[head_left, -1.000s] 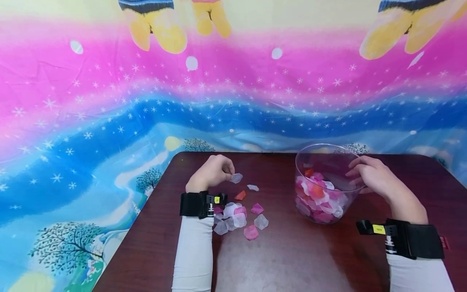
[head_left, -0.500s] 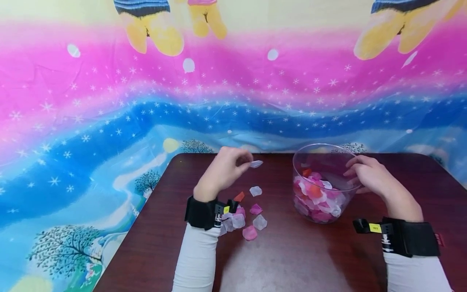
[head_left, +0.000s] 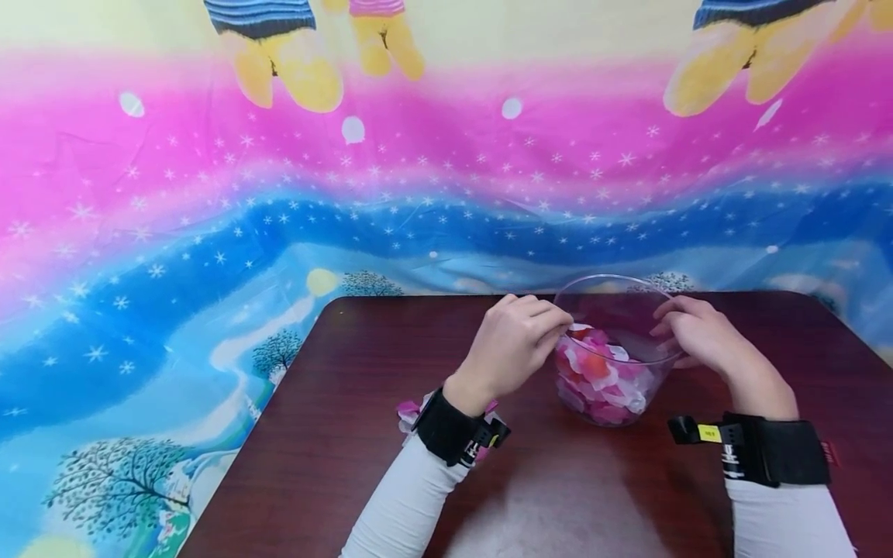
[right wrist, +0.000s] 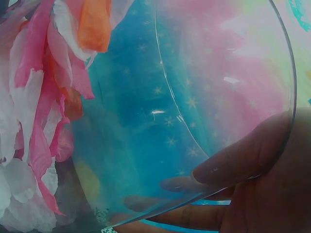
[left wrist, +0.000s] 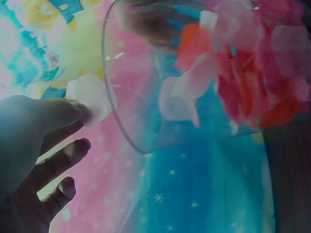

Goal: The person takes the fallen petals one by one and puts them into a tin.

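Left hand [head_left: 515,341] pinches a white petal [left wrist: 89,94] right at the clear bowl [head_left: 614,306] rim. Right hand [head_left: 701,333] grips the far rim, thumb inside.

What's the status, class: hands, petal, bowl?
Left hand pinches white petal at bowl rim. Right hand grips clear bowl. Nothing blocking.

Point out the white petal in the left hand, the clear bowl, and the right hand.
white petal [left wrist: 90,97], left wrist view, on its flat middle beside the fingertips.
clear bowl [head_left: 614,288], head view, on its bare far wall.
right hand [head_left: 705,337], head view, on the back of the hand.
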{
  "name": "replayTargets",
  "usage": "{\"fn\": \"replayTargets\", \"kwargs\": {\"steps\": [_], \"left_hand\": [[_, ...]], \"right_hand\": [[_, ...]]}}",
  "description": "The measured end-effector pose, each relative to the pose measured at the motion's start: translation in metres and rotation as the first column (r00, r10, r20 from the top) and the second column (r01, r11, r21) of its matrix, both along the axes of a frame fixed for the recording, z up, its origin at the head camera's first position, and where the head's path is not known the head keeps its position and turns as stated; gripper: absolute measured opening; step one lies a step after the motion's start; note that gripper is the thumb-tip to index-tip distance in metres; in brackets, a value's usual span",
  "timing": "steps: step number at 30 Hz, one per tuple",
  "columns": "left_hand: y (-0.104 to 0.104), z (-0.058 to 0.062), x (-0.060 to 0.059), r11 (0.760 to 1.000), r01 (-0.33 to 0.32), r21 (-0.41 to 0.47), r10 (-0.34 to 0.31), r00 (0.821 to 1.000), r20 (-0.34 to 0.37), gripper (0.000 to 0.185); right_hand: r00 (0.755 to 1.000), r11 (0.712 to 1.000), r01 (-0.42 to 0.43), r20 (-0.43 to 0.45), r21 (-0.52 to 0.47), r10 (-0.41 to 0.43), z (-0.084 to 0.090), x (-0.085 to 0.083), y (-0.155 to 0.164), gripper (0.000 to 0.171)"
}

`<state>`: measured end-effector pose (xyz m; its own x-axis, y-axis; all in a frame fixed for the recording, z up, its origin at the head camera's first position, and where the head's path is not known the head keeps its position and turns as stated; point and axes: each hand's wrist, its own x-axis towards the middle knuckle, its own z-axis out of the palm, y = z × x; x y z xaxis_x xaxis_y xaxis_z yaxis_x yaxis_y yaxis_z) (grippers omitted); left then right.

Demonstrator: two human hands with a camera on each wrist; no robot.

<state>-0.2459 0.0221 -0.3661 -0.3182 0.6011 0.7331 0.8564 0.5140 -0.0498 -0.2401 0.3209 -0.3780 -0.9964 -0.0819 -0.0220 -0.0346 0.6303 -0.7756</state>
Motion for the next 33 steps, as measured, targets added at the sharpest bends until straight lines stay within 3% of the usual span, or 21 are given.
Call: {"fn": "replayTargets", "kwargs": {"steps": [6, 15, 20, 24, 28, 33], "left_hand": [[0.004, -0.006, -0.001, 0.998, -0.002, -0.070, 0.004, 1.000, 0.019, 0.015], [0.004, -0.005, 0.000, 0.994, 0.030, -0.110, -0.020, 0.996, 0.088, 0.020], [-0.006, -0.002, -0.004, 0.995, 0.063, -0.080, -0.052, 0.989, 0.140, 0.020], [-0.024, 0.004, -0.011, 0.999, 0.035, -0.023, -0.030, 0.982, 0.186, 0.015], [-0.049, 0.011, -0.020, 0.999, 0.011, 0.034, -0.020, 0.962, 0.271, 0.013], [-0.074, 0.010, -0.031, 0.999, -0.024, 0.037, 0.006, 0.901, 0.434, 0.014]], "right_hand": [[1.000, 1.000, 0.004, 0.000, 0.006, -0.004, 0.001, 0.001, -0.002, 0.043], [1.000, 1.000, 0.003, -0.002, 0.008, -0.003, 0.001, 0.002, -0.001, 0.043], [1.000, 1.000, 0.002, 0.000, 0.006, -0.002, 0.000, 0.001, -0.002, 0.044], [1.000, 1.000, 0.003, 0.004, 0.002, -0.003, -0.002, 0.001, -0.002, 0.043], [1.000, 1.000, 0.000, 0.003, -0.002, 0.000, -0.002, 0.001, -0.001, 0.043], [1.000, 1.000, -0.008, 0.002, -0.003, 0.008, 0.000, 0.000, 0.000, 0.043]]}}
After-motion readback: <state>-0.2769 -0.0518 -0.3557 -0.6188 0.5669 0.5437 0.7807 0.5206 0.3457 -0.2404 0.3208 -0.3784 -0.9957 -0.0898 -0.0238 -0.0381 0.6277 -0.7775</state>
